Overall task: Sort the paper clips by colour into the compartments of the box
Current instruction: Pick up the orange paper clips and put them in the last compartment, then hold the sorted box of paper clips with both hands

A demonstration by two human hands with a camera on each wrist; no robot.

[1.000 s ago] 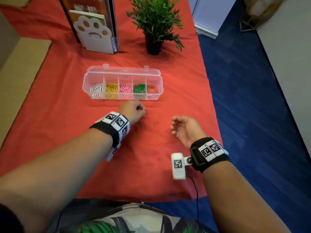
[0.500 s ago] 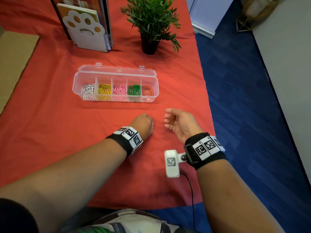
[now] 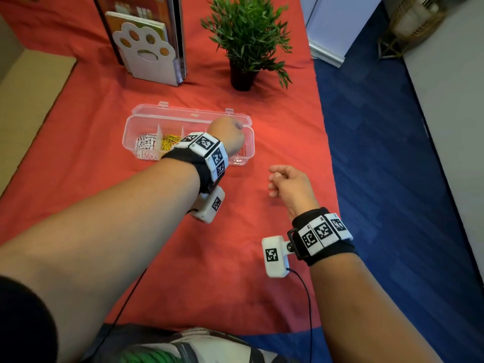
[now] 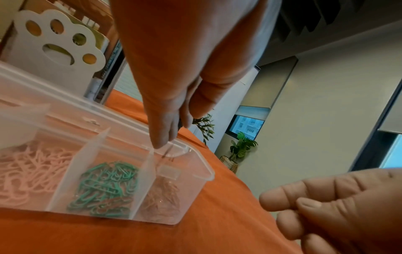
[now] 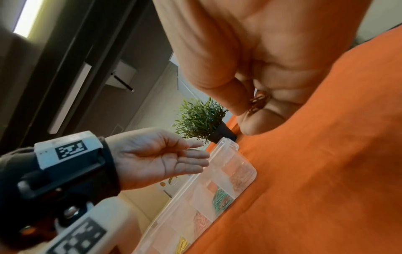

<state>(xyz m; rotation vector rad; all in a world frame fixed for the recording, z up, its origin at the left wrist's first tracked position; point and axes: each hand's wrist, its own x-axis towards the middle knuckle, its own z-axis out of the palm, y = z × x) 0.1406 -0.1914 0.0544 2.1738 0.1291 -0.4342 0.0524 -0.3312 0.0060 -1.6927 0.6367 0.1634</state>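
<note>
A clear plastic box (image 3: 250,142) stands open on the red cloth, with white clips (image 3: 145,145), yellow clips (image 3: 170,142), pink clips (image 4: 28,168), green clips (image 4: 106,185) and orange clips (image 4: 163,197) each in a separate compartment. My left hand (image 3: 227,132) hovers over the right end of the box (image 4: 195,171), fingers straight and pointing down. One orange clip (image 4: 167,152) is just below its fingertips, above the orange compartment. My right hand (image 3: 275,179) hangs curled to the right of the box, pinching a few orange clips (image 5: 259,101).
A potted plant (image 3: 246,43) and a white paw-shaped bookend (image 3: 146,53) with books stand behind the box. The table's right edge drops to blue carpet (image 3: 392,153). Brown cardboard (image 3: 26,87) lies at the left.
My left hand rose from the cloth in front of the box to above its right end. The loose orange clip on the cloth is gone from there. My right hand stayed curled.
</note>
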